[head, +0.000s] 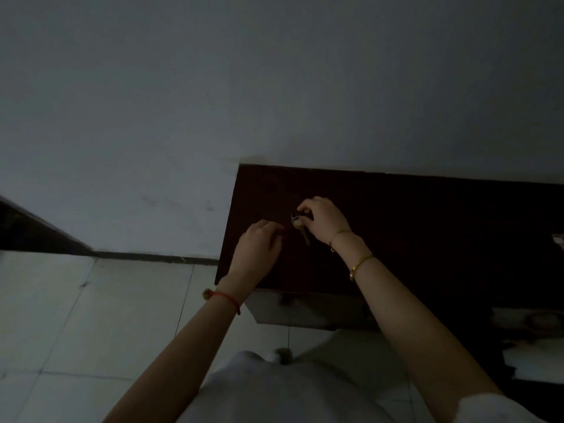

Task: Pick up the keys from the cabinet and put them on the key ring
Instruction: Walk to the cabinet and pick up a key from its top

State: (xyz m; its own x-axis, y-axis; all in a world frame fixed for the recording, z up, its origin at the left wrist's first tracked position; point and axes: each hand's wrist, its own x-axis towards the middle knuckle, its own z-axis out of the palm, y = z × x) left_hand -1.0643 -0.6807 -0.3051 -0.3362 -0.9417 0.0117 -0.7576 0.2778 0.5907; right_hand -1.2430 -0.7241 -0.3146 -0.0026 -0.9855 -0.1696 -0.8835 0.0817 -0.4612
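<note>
Nearest to you, your pale clothing [274, 392] is filling the bottom of the head view, with both bare forearms reaching away from it over the light tiled floor [91, 315]. Your left hand [259, 248] is hovering above the near left part of the dark cabinet top [427, 224], fingers curled downward and loosely gathered; whether it is holding anything is too dim to tell. A red string bracelet [225, 299] is sitting on that wrist. Your right hand [323, 218] is lying farther in and just to the right, its fingertips pinched around the head of a key [300, 228], whose pale blade is hanging down toward you beside the hand. A small metal piece at the top of the key may be the key ring, though the dark is blurring it. Two gold bangles [360, 264] are circling your right wrist. A plain grey wall [274, 87] is rising behind the cabinet.
</note>
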